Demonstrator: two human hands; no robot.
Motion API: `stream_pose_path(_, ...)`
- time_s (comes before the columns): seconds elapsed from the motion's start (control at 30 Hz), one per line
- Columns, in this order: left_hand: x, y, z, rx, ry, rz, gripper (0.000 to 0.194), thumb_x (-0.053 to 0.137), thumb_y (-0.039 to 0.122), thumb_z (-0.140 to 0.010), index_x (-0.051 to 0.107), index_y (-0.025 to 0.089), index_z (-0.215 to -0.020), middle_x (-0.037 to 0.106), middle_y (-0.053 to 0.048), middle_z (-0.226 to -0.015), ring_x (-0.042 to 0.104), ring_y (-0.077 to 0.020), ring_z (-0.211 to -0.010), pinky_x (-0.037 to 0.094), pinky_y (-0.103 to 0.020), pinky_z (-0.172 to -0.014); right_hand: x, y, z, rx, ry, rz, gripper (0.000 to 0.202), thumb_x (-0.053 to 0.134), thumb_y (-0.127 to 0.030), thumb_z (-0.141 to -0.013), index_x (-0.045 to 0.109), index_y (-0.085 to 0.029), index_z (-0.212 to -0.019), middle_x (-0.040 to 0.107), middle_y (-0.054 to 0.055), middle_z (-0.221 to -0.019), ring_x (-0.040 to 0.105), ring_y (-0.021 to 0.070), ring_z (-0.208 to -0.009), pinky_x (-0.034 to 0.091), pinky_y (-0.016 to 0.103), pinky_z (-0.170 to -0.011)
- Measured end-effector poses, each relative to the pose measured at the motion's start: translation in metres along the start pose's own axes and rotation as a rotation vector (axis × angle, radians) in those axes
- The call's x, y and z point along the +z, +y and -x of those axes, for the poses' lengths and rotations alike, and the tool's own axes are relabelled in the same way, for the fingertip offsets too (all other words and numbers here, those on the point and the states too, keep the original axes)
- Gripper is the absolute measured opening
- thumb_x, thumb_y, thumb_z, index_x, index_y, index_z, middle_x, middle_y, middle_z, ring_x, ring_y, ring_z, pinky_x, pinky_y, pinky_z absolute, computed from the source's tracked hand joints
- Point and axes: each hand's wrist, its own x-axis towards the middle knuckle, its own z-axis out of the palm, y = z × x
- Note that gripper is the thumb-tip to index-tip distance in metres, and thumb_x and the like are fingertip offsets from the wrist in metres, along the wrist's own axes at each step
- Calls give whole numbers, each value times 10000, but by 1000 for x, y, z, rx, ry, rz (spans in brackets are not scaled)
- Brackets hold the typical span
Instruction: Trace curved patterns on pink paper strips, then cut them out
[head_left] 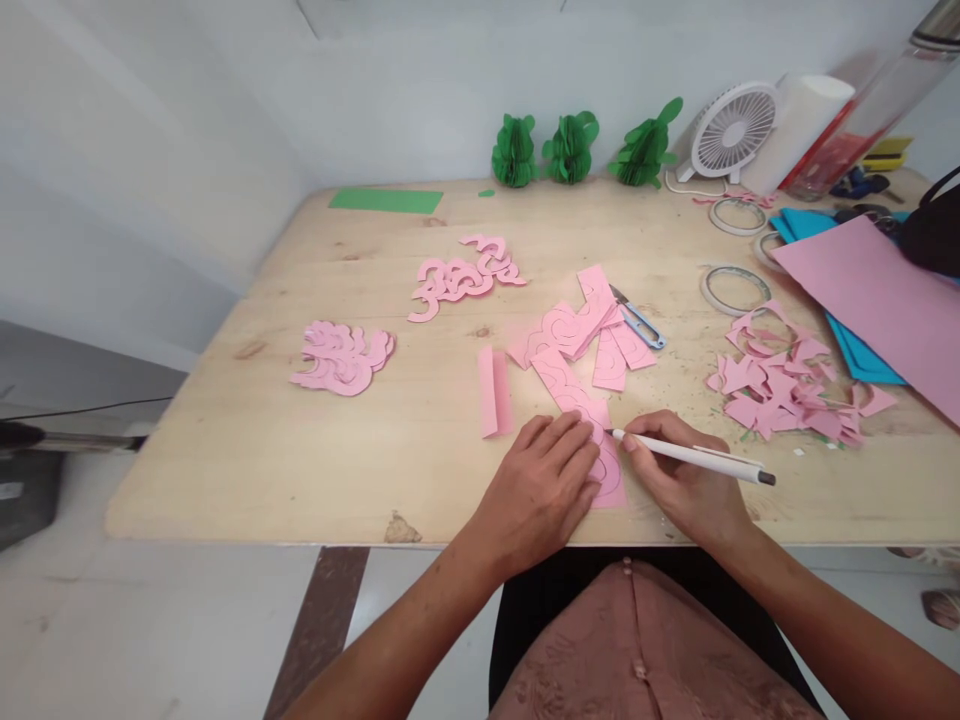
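My left hand (541, 490) lies flat with its fingers over a pink paper strip (559, 378) marked with curved lines, near the table's front edge. A white pen (697, 457) is pinched in my right hand (694, 490), its tip at the strip's right edge beside my left fingertips. Just beyond lie more pink strips with drawn curves (570, 328) and small blue-handled snips (641, 325). A folded pink paper (494, 393) rests left of the strip. Cut-out wavy pink shapes (457, 280) sit farther back, and a stack of similar ones (345, 357) is at the left.
Pink scraps (787, 385) and tape rolls (735, 290) lie at the right, beside pink (877, 290) and blue sheets. Along the wall stand green paper figures (571, 148) and a white fan (733, 130). A green strip (386, 201) lies at the back left.
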Motion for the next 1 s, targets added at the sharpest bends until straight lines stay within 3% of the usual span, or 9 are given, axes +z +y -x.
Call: stream_pose_path(1.0,1,-1,0,-3,18,12,281,480,205,-908,557,126,-1166,613,-127,-1249,498,-274,-1252,414,-459,-1022,0,-4,5,7,-44,-16,105,540,-262,-821,603,-213,-754,673,-4,-671,619,147,-596,467,249,-568)
